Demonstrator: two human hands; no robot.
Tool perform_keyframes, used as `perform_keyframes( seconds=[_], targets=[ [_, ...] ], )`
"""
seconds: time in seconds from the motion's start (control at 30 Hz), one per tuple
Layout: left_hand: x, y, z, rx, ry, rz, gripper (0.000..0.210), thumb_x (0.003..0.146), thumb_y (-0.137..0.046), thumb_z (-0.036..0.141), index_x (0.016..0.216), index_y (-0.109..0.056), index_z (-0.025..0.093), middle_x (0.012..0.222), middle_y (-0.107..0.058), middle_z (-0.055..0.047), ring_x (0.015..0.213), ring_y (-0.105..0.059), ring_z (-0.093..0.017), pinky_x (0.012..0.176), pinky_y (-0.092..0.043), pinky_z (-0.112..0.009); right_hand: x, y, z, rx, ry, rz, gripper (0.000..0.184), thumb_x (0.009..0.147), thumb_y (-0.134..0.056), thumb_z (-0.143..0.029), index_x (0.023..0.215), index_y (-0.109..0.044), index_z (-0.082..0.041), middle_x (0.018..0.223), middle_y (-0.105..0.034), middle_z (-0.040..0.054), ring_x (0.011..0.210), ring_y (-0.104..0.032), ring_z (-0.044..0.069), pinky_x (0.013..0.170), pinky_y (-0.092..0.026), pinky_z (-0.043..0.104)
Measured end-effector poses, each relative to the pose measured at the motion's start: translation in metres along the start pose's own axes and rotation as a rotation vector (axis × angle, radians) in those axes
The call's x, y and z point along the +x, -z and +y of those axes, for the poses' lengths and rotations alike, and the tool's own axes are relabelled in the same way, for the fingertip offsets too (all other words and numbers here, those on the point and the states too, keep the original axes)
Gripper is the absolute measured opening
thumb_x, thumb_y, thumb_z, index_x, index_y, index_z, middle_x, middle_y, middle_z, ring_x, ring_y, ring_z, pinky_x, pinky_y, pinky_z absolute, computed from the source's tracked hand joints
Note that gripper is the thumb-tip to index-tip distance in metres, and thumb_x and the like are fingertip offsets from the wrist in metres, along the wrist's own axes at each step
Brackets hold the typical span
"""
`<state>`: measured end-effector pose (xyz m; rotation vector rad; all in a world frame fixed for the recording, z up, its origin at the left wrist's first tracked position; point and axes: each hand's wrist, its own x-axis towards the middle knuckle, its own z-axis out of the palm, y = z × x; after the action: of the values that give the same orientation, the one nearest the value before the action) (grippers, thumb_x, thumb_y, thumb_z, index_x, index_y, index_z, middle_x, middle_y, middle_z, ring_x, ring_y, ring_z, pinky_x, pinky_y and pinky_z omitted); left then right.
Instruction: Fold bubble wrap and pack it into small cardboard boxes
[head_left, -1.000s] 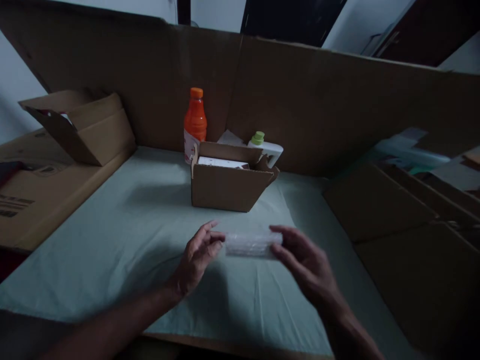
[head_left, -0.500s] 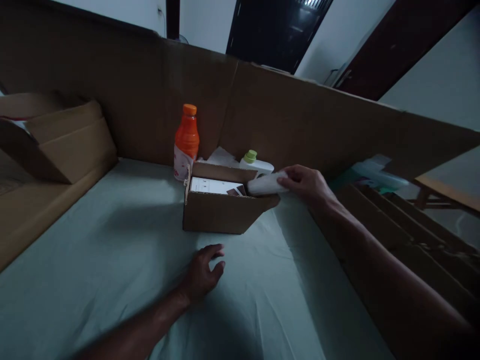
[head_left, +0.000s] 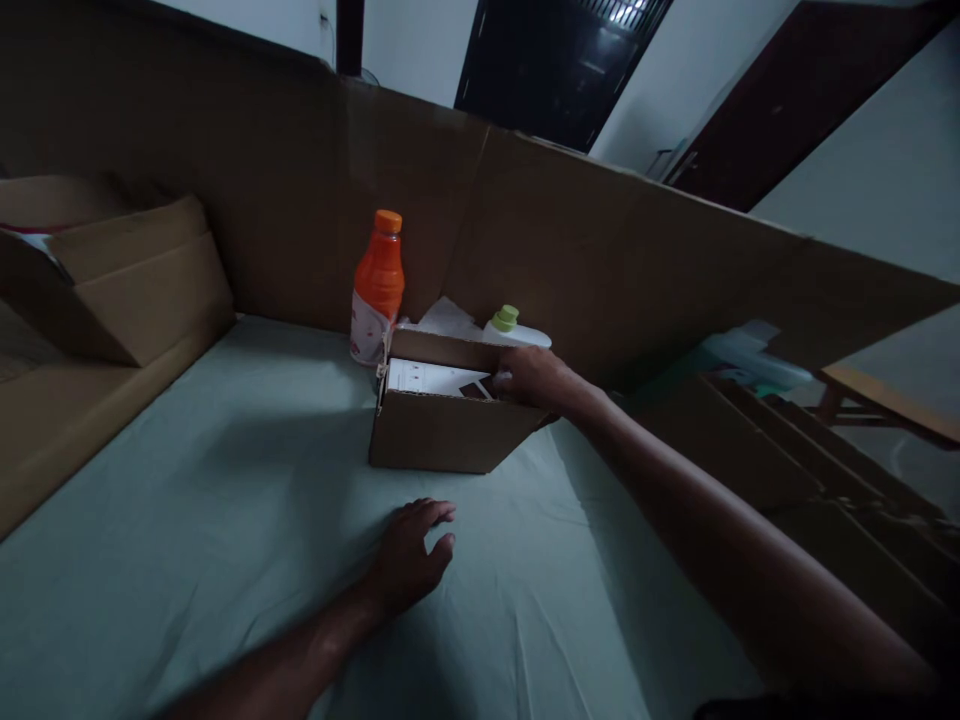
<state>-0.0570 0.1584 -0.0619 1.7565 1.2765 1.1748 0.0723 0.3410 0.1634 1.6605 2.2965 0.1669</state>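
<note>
A small open cardboard box (head_left: 442,435) stands on the green cloth. Inside it is a white carton (head_left: 431,377) with a dark patterned end. My right hand (head_left: 536,378) reaches into the box's right end. Its fingers are closed on a whitish translucent item (head_left: 504,380), now mostly hidden by the hand and the box wall. In front of the box my left hand (head_left: 412,555) hovers or rests low over the cloth, holding nothing, thumb and fingers apart.
An orange bottle (head_left: 379,290) and a white bottle with a green cap (head_left: 508,322) stand behind the box. Cardboard panels (head_left: 600,230) wall off the far side. A larger open carton (head_left: 150,290) is at left. Pale green plastic things (head_left: 757,365) lie at right.
My right hand has moved left and down, carrying the whitish item into the right end of the box. My left hand has barely moved.
</note>
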Motion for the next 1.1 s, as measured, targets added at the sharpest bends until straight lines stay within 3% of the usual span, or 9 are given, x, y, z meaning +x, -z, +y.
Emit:
perform_keyframes(
  seconds=[0.27, 0.33, 0.43, 0.53, 0.7, 0.8, 0.9, 0.97, 1.1],
  targets=[
    [0.000, 0.001, -0.001, 0.000, -0.025, 0.006, 0.031, 0.083, -0.056, 0.022, 0.111, -0.068, 0.019, 0.101, -0.076, -0.008, 0.095, -0.070, -0.023, 0.089, -0.056, -0.041, -0.005, -0.004, 0.010, 0.137, 0.130, 0.033, 0.025, 0.088, -0.059, -0.016, 0.104, -0.078, -0.016, 0.104, -0.076, 0.0088, 0.090, -0.069, 0.019, 0.076, -0.048, 0.023],
    [-0.002, 0.002, 0.002, 0.001, -0.067, 0.048, 0.028, 0.084, -0.056, 0.021, 0.109, -0.068, 0.018, 0.100, -0.075, -0.008, 0.094, -0.070, -0.022, 0.087, -0.056, -0.039, -0.020, -0.003, 0.022, 0.236, 0.078, 0.160, 0.026, 0.087, -0.059, -0.018, 0.104, -0.078, -0.018, 0.098, -0.077, 0.0061, 0.086, -0.068, 0.018, 0.072, -0.047, 0.024],
    [-0.007, 0.012, 0.013, 0.025, -0.139, 0.185, 0.021, 0.087, -0.055, 0.020, 0.103, -0.067, 0.020, 0.097, -0.072, -0.006, 0.093, -0.069, -0.020, 0.086, -0.055, -0.035, -0.060, -0.009, 0.046, 0.495, 0.006, 0.481, 0.023, 0.086, -0.060, -0.025, 0.097, -0.078, -0.018, 0.084, -0.075, 0.0034, 0.073, -0.065, 0.016, 0.067, -0.045, 0.025],
    [-0.006, 0.037, 0.022, 0.061, -0.116, 0.366, 0.021, 0.090, -0.056, 0.024, 0.109, -0.065, 0.021, 0.097, -0.067, -0.005, 0.094, -0.066, -0.019, 0.088, -0.054, -0.034, -0.098, -0.037, 0.068, 0.710, -0.053, 0.697, 0.026, 0.086, -0.059, -0.033, 0.098, -0.077, -0.017, 0.083, -0.074, 0.0042, 0.069, -0.062, 0.015, 0.066, -0.047, 0.026],
    [0.024, 0.083, 0.008, 0.017, 0.104, 0.666, 0.060, 0.082, -0.066, 0.032, 0.138, -0.050, 0.019, 0.133, -0.057, -0.014, 0.125, -0.055, -0.029, 0.108, -0.044, -0.047, -0.093, -0.110, 0.051, 0.968, -0.016, 0.540, 0.046, 0.080, -0.066, -0.041, 0.119, -0.067, -0.017, 0.097, -0.073, 0.0092, 0.070, -0.063, 0.018, 0.062, -0.053, 0.031],
    [0.051, 0.085, -0.002, -0.093, 0.150, 0.558, 0.076, 0.077, -0.069, 0.030, 0.147, -0.041, 0.020, 0.145, -0.052, -0.015, 0.135, -0.049, -0.032, 0.115, -0.039, -0.049, -0.064, -0.133, 0.018, 1.057, 0.066, 0.468, 0.049, 0.077, -0.067, -0.039, 0.120, -0.063, -0.017, 0.109, -0.072, 0.0120, 0.086, -0.067, 0.024, 0.068, -0.057, 0.034],
    [0.066, 0.068, 0.006, -0.168, 0.164, 0.469, 0.072, 0.076, -0.066, 0.027, 0.144, -0.045, 0.019, 0.138, -0.060, -0.012, 0.129, -0.056, -0.029, 0.116, -0.039, -0.048, -0.054, -0.135, 0.006, 1.123, 0.045, 0.450, 0.046, 0.075, -0.067, -0.040, 0.113, -0.061, -0.016, 0.106, -0.073, 0.0128, 0.090, -0.069, 0.027, 0.074, -0.058, 0.037],
    [0.064, 0.052, 0.023, -0.186, 0.167, 0.462, 0.070, 0.076, -0.064, 0.025, 0.143, -0.046, 0.018, 0.136, -0.062, -0.011, 0.126, -0.058, -0.028, 0.115, -0.041, -0.047, -0.068, -0.135, 0.017, 1.157, 0.012, 0.439, 0.046, 0.075, -0.067, -0.044, 0.110, -0.060, -0.016, 0.102, -0.074, 0.0137, 0.087, -0.070, 0.028, 0.071, -0.058, 0.038],
    [0.033, 0.032, 0.062, -0.169, 0.102, 0.291, 0.073, 0.077, -0.064, 0.024, 0.146, -0.042, 0.018, 0.140, -0.060, -0.011, 0.128, -0.057, -0.028, 0.114, -0.043, -0.046, -0.113, -0.149, 0.053, 1.092, -0.077, 0.526, 0.050, 0.071, -0.071, -0.057, 0.105, -0.060, -0.023, 0.099, -0.074, 0.0134, 0.084, -0.071, 0.032, 0.065, -0.057, 0.041]
  ],
)
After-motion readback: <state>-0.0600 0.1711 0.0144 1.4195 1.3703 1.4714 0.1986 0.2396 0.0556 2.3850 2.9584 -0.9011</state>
